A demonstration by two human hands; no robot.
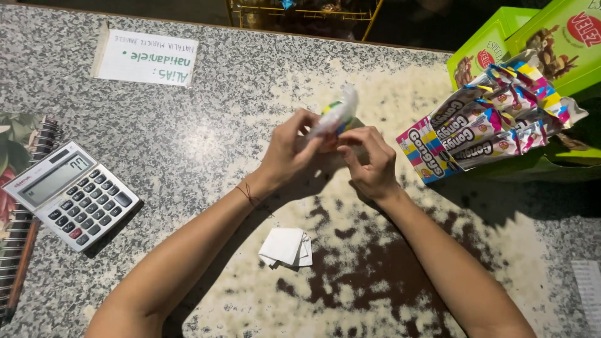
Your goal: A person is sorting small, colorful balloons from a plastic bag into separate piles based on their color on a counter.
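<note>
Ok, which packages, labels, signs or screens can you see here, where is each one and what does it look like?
Small packet: held by left hand and right hand, white wrapper with coloured bits.
Snack packets: bunch lying at right, white with pink, yellow and blue.
Green boxes: top right corner, bright green, red oval marks.
Paper sign: top left, white rectangle, green lettering.
Calculator screen: left, grey rectangle on a silver calculator.
Folded white paper slips: between the forearms.

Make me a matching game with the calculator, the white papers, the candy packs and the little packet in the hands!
Things:
1. calculator
2. folded white papers
3. stack of candy packs
4. small packet

Places:
A. held by left hand and right hand
B. far left, beside a spiral notebook
C. right, by green boxes
D. between the forearms

Pairs: 1-B, 2-D, 3-C, 4-A
</note>
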